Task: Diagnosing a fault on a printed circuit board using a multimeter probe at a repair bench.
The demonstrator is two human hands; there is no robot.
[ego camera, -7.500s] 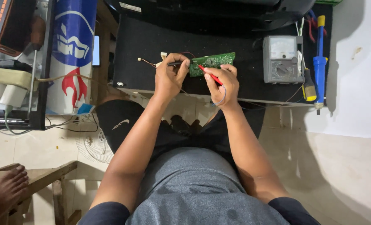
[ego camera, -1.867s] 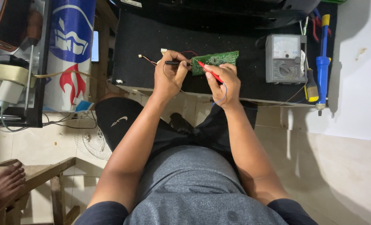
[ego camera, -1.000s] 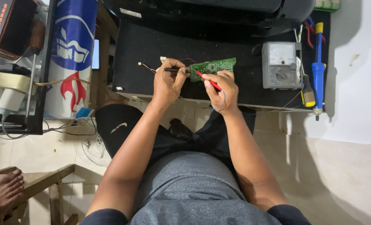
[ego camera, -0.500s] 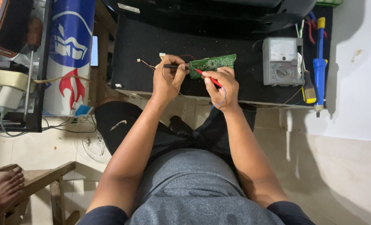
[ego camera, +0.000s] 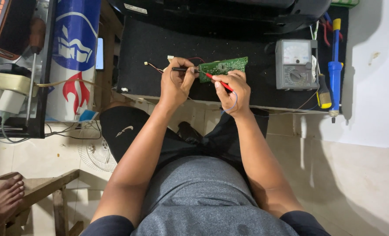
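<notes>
The fingers of the left hand point(ego camera: 176, 84) were closed around a black probe point(ego camera: 182, 69), which was held level, pen-fashion, with its tip brought to the near left edge of a green board point(ego camera: 223, 67). The fingers of the right hand point(ego camera: 232, 89) were likewise closed, pinched on a red probe point(ego camera: 217, 81), which was slanted up and to the left so that its tip met the board just ahead of the knuckles. Both tips were thus set on the board at once, apparently so that two points could be bridged while the board lay flat and unclamped on the black mat point(ego camera: 146, 48).

The board was placed directly beyond both sets of fingertips, between the two hands and touching both probe tips. Thin leads were seen trailing from the left end of the board, past the left fingers. A grey meter point(ego camera: 295, 64) with a needle dial was stood well to the right of the right fingers, face up, probably so that it could be read without the hands being moved. Beyond it, at the mat's right edge, a blue-handled tool point(ego camera: 334, 70) and a yellow-handled screwdriver point(ego camera: 322, 91) were laid out of the working area. A bare foot point(ego camera: 2, 202) of another person was visible far to the lower left.
</notes>
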